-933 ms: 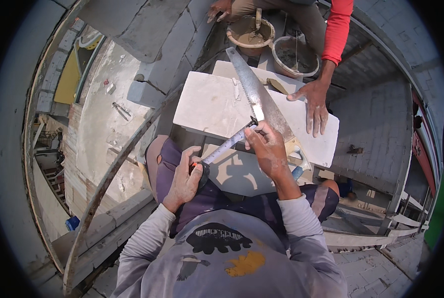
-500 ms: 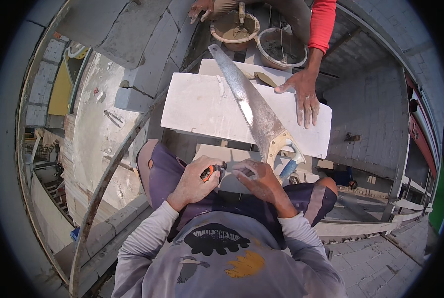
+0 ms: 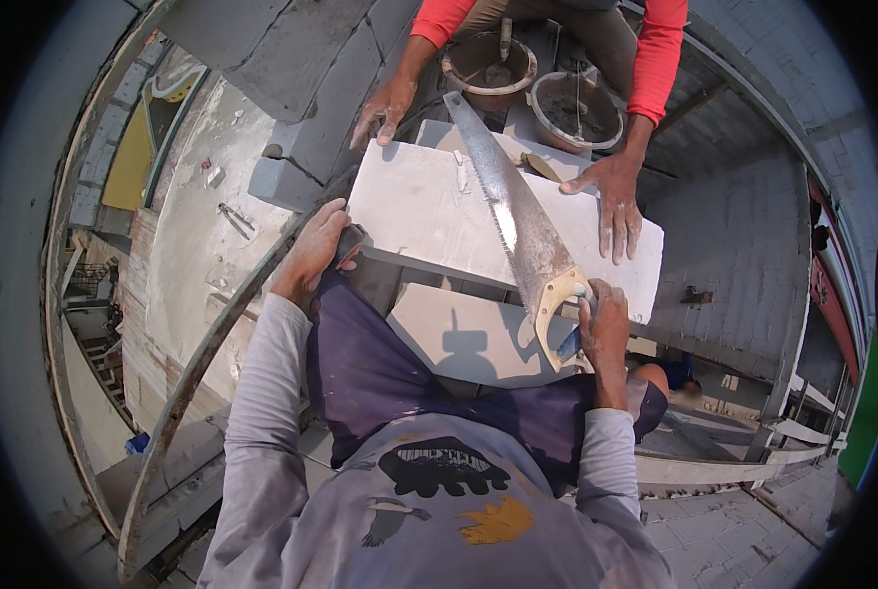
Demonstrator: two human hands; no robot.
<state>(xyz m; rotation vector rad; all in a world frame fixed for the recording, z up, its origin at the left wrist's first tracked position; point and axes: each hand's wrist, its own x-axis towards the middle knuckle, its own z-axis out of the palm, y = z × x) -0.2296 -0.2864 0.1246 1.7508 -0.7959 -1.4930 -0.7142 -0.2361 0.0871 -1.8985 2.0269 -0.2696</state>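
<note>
My right hand (image 3: 604,329) grips the wooden handle of a hand saw (image 3: 518,221). The saw's blade lies slanted across a large white block (image 3: 429,211). My left hand (image 3: 313,253) is at the block's near left corner, its fingers curled around a small dark object (image 3: 351,240). A co-worker in red sleeves presses one hand (image 3: 383,108) on the block's far left corner. Their other hand (image 3: 616,201) lies flat on the block's right part. A second pale block (image 3: 468,339) sits just in front of my knees.
Two round buckets (image 3: 488,67) (image 3: 576,110) with grey mortar stand beyond the block, by the co-worker's knees. Grey block walls (image 3: 272,59) surround the spot. A curved metal bar (image 3: 203,363) runs down my left side, with a drop to lower floors beyond it.
My hands were together over the near block with a small tool. Now my right hand has taken the saw's handle and my left hand has moved out to the block's left corner.
</note>
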